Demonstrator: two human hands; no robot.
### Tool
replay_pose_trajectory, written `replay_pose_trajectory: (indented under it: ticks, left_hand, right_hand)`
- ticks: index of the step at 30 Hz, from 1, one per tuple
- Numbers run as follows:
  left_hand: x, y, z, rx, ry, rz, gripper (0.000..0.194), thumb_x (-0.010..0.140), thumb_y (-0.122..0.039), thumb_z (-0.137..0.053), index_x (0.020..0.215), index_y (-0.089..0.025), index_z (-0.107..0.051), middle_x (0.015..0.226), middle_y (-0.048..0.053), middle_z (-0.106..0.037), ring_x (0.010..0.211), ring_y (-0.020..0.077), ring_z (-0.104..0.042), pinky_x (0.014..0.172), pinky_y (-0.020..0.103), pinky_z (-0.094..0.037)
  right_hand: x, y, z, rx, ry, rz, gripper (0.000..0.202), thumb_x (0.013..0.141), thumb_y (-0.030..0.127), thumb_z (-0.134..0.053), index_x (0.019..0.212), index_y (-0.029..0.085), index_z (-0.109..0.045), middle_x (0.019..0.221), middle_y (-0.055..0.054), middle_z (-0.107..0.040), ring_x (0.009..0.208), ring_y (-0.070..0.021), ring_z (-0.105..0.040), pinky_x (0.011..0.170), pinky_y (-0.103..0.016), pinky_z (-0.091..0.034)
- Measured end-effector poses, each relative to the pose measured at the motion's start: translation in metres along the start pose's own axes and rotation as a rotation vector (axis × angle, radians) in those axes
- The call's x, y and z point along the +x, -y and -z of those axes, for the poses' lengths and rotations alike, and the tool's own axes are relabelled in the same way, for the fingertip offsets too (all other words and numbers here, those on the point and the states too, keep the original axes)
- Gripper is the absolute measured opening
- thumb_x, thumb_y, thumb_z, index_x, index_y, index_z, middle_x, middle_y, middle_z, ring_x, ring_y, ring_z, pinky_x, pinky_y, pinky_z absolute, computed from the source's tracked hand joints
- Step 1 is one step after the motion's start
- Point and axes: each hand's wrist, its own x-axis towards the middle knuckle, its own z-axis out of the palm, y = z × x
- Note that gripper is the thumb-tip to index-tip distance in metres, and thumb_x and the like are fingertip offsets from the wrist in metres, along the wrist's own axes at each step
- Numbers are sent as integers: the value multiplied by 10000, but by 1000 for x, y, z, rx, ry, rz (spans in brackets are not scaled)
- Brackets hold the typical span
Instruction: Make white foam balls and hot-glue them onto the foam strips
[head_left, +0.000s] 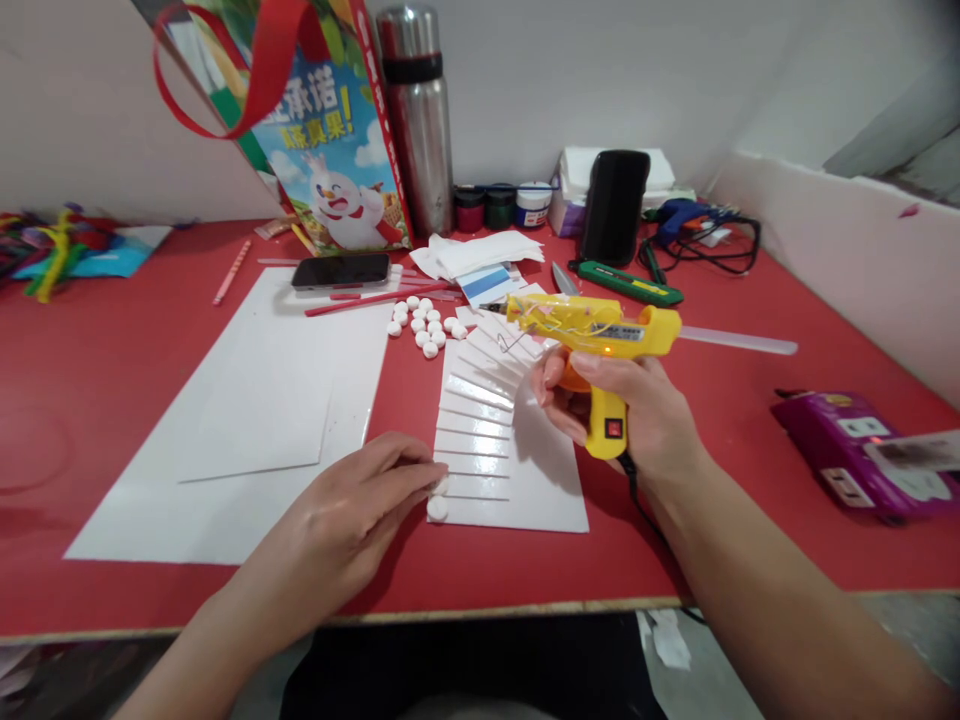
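Observation:
My right hand (611, 395) is wrapped round a yellow glue gun (592, 325), its nozzle pointing left above a white board (544, 480). Thin strips (476, 430) stand on that board in a fanned row. My left hand (397, 480) pinches a small white disc (441, 486) at the board's left edge. Another white disc (437, 509) lies at the lower left corner, close to the fingertips. Several loose white discs (429, 325) are grouped behind the board.
A large white sheet (247, 400) lies left, with a phone (341, 271) at its far edge. Behind stand a bag (337, 150), a steel bottle (420, 130), paint jars (500, 208) and a black phone (615, 205). A green cutter (630, 284) and purple power strip (862, 450) lie right.

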Motion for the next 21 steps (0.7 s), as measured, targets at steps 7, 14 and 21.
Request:
replay_pose_trajectory:
  ticks: [7,14,21]
  left_hand:
    - [0,5,0,-46,9,31,250,1015,-134,-538,1205,-208,-682,1165,78,-663,1014,147,-664,877,231,-522]
    - [3,4,0,-32,48,17,232,1022,-138,-519,1183,-205,-673,1162,82,-654,1011,150,-651,882,244,-510]
    - [5,2,1,0,47,2,229,1022,-149,-519,1186,-206,-669,1158,87,-661,996,160,-657,857,255,-521]
  right_hand:
    - [1,0,-1,37,11,17,193,782,343,-711,720,160,-718,680,-56,-678,387,-93,-497,380,-247,-299]
    - [1,-3,2,52,13,23,198,806,320,-697,748,131,-716,688,-67,-678,393,-97,-512,385,-239,-316]
    - [0,-3,3,45,19,29,193,829,313,-677,760,141,-730,697,-67,-682,403,-96,-513,399,-244,-316]
